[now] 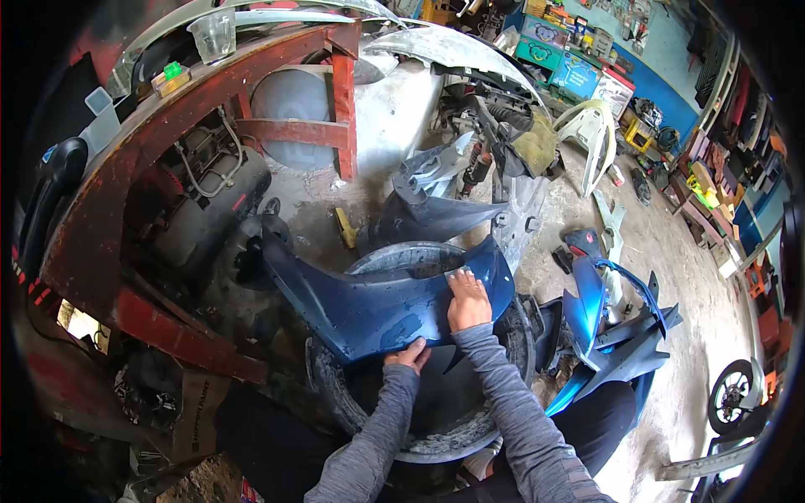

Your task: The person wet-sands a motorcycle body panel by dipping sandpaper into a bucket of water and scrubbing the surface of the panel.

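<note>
A dark blue motorcycle body panel [369, 303], wet in patches, rests across a wide grey basin [508, 369] between the person's knees. My left hand [408, 355] grips the panel's near edge, the thumb on top and the other fingers hidden beneath. Flat on the panel's right part lies my right hand [468, 302], fingers stretched forward; whether anything is under the palm cannot be seen. Dark liquid [419, 394] fills the basin below the panel. Just behind the panel shows the rim of another round container [402, 251].
A red wooden frame [109, 201] stands close on the left, with a plastic cup [213, 38] on top. Glossy blue panels [584, 314] lie on the floor at right. Dark plastic parts [419, 214] sit ahead. A wheel [734, 394] is at far right.
</note>
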Motion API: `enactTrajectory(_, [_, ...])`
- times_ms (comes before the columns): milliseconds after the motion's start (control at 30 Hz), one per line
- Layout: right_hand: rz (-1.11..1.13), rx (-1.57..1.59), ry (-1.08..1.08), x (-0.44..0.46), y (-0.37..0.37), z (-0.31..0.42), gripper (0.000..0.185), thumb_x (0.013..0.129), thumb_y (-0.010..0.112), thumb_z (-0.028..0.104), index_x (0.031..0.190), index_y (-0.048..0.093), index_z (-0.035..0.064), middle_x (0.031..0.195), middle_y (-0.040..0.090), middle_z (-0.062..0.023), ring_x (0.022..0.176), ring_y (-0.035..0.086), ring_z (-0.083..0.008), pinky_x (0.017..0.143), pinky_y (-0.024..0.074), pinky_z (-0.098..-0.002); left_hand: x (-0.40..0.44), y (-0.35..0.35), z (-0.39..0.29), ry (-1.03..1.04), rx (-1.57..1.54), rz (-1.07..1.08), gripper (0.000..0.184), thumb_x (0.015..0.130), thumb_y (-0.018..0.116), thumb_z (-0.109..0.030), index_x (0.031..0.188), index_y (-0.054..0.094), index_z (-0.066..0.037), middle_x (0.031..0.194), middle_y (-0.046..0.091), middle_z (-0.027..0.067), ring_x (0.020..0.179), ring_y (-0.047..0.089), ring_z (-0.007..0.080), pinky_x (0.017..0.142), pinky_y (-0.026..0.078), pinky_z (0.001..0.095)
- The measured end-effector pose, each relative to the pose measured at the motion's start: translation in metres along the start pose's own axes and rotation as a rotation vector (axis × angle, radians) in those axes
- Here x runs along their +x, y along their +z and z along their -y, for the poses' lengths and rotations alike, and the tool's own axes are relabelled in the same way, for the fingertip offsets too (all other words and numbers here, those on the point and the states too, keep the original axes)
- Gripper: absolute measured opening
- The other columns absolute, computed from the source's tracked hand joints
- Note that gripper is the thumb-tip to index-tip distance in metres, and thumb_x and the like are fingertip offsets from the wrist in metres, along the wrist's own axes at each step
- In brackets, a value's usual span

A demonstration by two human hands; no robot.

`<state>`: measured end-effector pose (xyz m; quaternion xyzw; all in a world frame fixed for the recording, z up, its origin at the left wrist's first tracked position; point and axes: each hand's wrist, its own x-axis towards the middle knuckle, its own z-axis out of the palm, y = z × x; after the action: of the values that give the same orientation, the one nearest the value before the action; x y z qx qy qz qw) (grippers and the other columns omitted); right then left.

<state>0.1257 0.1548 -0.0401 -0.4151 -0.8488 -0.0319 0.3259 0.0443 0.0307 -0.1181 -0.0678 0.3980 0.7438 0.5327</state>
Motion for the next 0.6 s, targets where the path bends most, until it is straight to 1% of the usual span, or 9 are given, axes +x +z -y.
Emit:
enactTrajectory(67, [-0.009,-0.056,-0.024,-0.005,0.003,0.014,0.037,0.075,0.049,0.006,0.109,0.06,0.0008,0.118,0.057,-0.0189,0.115,0.05,-0.033,0.1,0.0359,-0.0447,-0.003,-0.005,-0.013,-0.011,0.001,0.073,0.022,0.078,0.067,-0.004,0.098,0.058,-0.006,0.096,0.063,0.0067,0.093,0.06,0.0234,0.084,0.048,0.0451])
enactTrajectory(133, [-0.023,0.072,-0.134,-0.01,0.0,0.019,0.036,0.074,0.049,0.005,0.109,0.06,0.0008,0.118,0.057,-0.0188,0.115,0.05,-0.0334,0.1,0.0361,-0.0454,-0.007,-0.011,-0.022,-0.039,-0.039,0.052,0.018,0.078,0.066,-0.003,0.095,0.059,-0.004,0.095,0.062,0.007,0.095,0.059,0.0233,0.086,0.048,0.0454])
enactTrajectory(200, [-0.004,0.048,-0.116,-0.005,-0.01,0.011,0.036,0.074,0.049,0.004,0.108,0.06,0.0009,0.117,0.057,-0.0187,0.115,0.051,-0.0333,0.099,0.0366,-0.0455,-0.007,-0.018,-0.026,-0.037,-0.015,0.107,0.015,0.079,0.067,-0.004,0.092,0.059,-0.003,0.094,0.062,0.0071,0.094,0.059,0.0223,0.084,0.05,0.0438])
enactTrajectory(267, [0.017,0.016,0.019,0.003,-0.008,0.002,0.038,0.076,0.048,0.006,0.111,0.058,-0.001,0.121,0.054,-0.0191,0.118,0.047,-0.0331,0.1,0.0348,-0.045,-0.011,-0.011,-0.025,-0.069,-0.01,0.092,0.015,0.079,0.067,-0.004,0.092,0.059,-0.003,0.093,0.062,0.0072,0.093,0.059,0.0216,0.084,0.051,0.0425])
enactTrajectory(333, [0.02,-0.138,0.001,-0.002,0.009,0.014,0.04,0.077,0.047,0.008,0.115,0.055,-0.0015,0.124,0.052,-0.0196,0.121,0.045,-0.0337,0.102,0.0321,-0.0451,-0.01,-0.006,-0.018,-0.11,-0.003,0.084,0.014,0.079,0.067,-0.004,0.091,0.059,-0.003,0.091,0.062,0.0072,0.092,0.059,0.021,0.083,0.051,0.0412])
enactTrajectory(400, [0.075,-0.027,-0.186,-0.013,0.017,0.035,0.039,0.078,0.047,0.008,0.115,0.056,-0.0012,0.124,0.052,-0.0197,0.119,0.046,-0.0343,0.102,0.0323,-0.046,0.0,-0.01,-0.008,-0.133,0.014,0.013,0.015,0.079,0.067,-0.002,0.091,0.059,0.0,0.091,0.062,0.0092,0.09,0.059,0.0217,0.084,0.052,0.0413])
enactTrajectory(467, [0.09,0.104,-0.215,-0.016,0.008,0.031,0.037,0.076,0.048,0.006,0.11,0.058,-0.0013,0.12,0.055,-0.0198,0.116,0.049,-0.0343,0.1,0.0347,-0.0459,-0.006,-0.006,-0.014,-0.172,0.087,-0.06,0.014,0.079,0.066,0.0,0.09,0.058,0.003,0.092,0.062,0.0119,0.09,0.06,0.0232,0.086,0.051,0.0428])
enactTrajectory(533, [-0.027,-0.003,-0.134,-0.005,0.002,0.004,0.034,0.074,0.049,0.004,0.105,0.06,-0.0011,0.118,0.056,-0.0199,0.113,0.051,-0.0341,0.098,0.037,-0.0456,-0.004,-0.011,-0.013,-0.069,-0.069,0.007,0.013,0.08,0.065,0.0,0.088,0.057,0.005,0.093,0.061,0.0133,0.089,0.06,0.0237,0.087,0.051,0.0431])
enactTrajectory(600, [-0.087,-0.043,-0.042,0.008,0.001,-0.008,0.035,0.074,0.048,0.006,0.106,0.059,-0.0017,0.116,0.057,-0.02,0.112,0.052,-0.0344,0.096,0.0379,-0.0454,-0.004,-0.01,-0.013,-0.068,-0.069,0.033,0.012,0.08,0.064,0.001,0.088,0.056,0.005,0.093,0.061,0.0132,0.089,0.06,0.0233,0.087,0.052,0.0431])
